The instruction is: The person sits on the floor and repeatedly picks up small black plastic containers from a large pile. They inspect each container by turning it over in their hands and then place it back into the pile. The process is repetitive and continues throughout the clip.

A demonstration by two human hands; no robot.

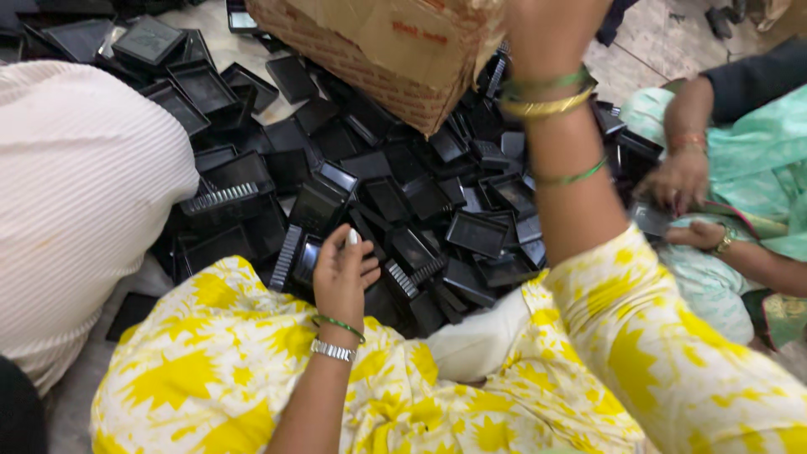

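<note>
A big pile of small black plastic trays (pixel 403 193) covers the floor in front of me. My left hand (pixel 343 271) lies at the pile's near edge with its fingers curled, the thumb against a small black tray (pixel 307 256); whether it grips that tray is hidden. My right arm is raised, and my right hand (pixel 546 29) holds the side of a brown cardboard box (pixel 378 50) tilted above the pile. Green and gold bangles circle that wrist. My lap is draped in yellow and white cloth (pixel 218 353).
A large white ribbed sack (pixel 76 193) bulges at the left. At the right sits another person in teal cloth, whose hands (pixel 683 181) hold a black piece. More black trays (pixel 151 42) are stacked at the back left on the pale floor.
</note>
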